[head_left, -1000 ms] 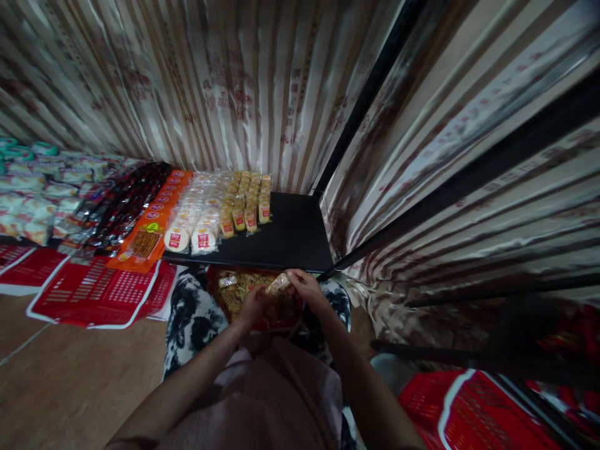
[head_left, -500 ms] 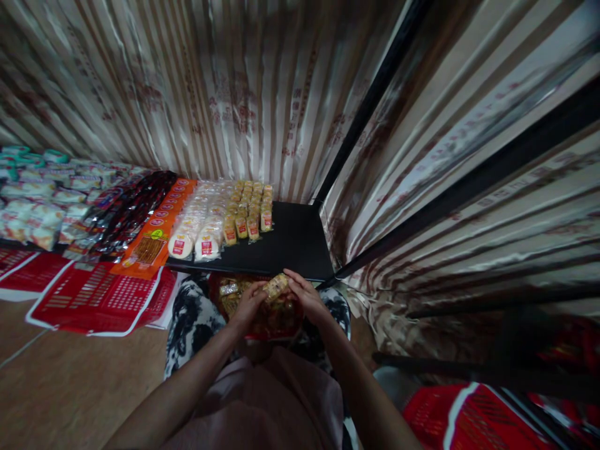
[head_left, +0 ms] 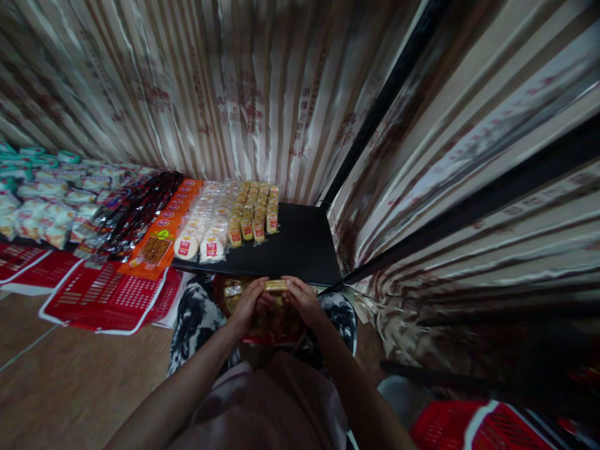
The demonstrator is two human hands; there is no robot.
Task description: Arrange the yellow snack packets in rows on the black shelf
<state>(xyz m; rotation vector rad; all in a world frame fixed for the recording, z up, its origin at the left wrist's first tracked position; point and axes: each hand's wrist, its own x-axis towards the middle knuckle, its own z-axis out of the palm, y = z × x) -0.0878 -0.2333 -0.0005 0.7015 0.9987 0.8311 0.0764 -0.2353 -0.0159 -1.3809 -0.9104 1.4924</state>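
Both my hands hold one small yellow snack packet (head_left: 275, 285) level between them, just in front of the black shelf (head_left: 300, 250). My left hand (head_left: 247, 305) grips its left end and my right hand (head_left: 302, 300) grips its right end, fingers closed. Under my hands a red basket (head_left: 276, 325) rests on my lap, filled with more snack packets. On the shelf, rows of the same yellow packets (head_left: 255, 209) stand next to round white cakes (head_left: 201, 228) in clear wrap.
Orange packs (head_left: 162, 231), dark packs (head_left: 134, 209) and pale bags (head_left: 42, 206) fill the shelf to the left. Red baskets (head_left: 103, 297) lie on the wooden floor at left; another red basket (head_left: 482, 428) sits at lower right. Striped plastic curtains hang behind and to the right.
My hands have lifted the yellow packet out of the basket and turned it level, nearer the shelf edge. The view has shifted slightly.
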